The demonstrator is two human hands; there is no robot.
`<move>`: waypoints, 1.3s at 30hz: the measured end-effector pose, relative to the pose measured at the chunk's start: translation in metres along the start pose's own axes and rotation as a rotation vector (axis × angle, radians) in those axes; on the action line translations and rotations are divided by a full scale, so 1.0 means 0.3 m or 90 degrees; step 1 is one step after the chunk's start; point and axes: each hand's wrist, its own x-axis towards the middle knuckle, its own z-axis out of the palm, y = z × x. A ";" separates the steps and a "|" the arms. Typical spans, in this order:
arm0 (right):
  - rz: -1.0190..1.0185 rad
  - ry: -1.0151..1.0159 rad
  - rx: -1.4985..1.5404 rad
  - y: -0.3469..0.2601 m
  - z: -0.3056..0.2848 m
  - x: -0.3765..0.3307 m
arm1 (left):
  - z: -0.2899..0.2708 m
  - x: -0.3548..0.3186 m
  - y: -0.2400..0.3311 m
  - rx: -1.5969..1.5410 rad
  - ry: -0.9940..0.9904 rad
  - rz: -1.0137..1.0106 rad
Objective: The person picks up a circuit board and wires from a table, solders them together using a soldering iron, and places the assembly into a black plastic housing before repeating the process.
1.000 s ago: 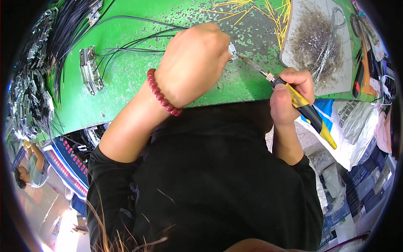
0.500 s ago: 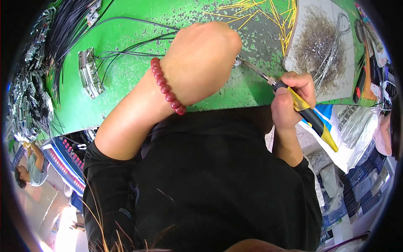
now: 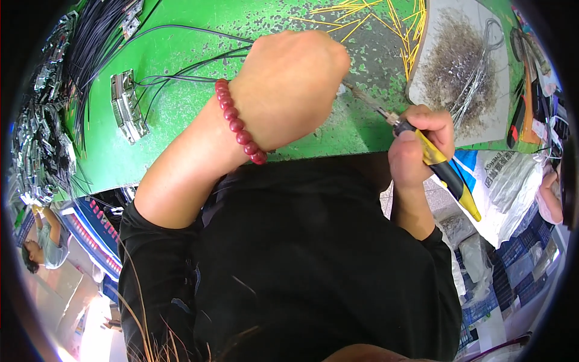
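My right hand (image 3: 420, 145) grips a yellow and black soldering iron (image 3: 447, 173) near its front end. The iron's thin metal tip points up and left, close to the far side of my left hand (image 3: 295, 90). That hand is curled over the green bench, back upward, with a red bead bracelet (image 3: 236, 125) on the wrist. Its fingers are hidden beneath it. A small pale bit of something shows by the iron's tip, too small to name. Black wires (image 3: 199, 78) run in under my left hand from a silver metal part (image 3: 128, 107) lying to its left.
Piles of silver metal parts (image 3: 45, 151) and bundled black wires (image 3: 105, 48) lie at the left. Thin yellow sticks or tubes (image 3: 405, 36) lie at the far side. A stained grey board (image 3: 461, 66) holds loose solder wire (image 3: 473, 90). Tools (image 3: 528, 102) lie at the right edge.
The rear end of the soldering iron has dipped slightly down and left. My left forearm and the silver part have shifted very little; both hands keep their pose.
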 end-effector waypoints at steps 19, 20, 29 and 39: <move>0.006 -0.092 -0.092 -0.061 0.004 -0.007 | 0.034 -0.021 -0.004 -0.038 0.086 0.033; -0.039 -0.118 -0.098 -0.051 0.008 0.005 | 0.054 -0.039 -0.014 -0.044 0.118 0.035; -0.094 -0.140 -0.188 -0.038 -0.006 0.051 | -0.172 -0.046 -0.073 -0.011 0.274 0.065; -0.063 -0.085 -0.125 -0.021 -0.019 0.049 | -0.786 0.180 -0.950 0.141 0.605 -0.170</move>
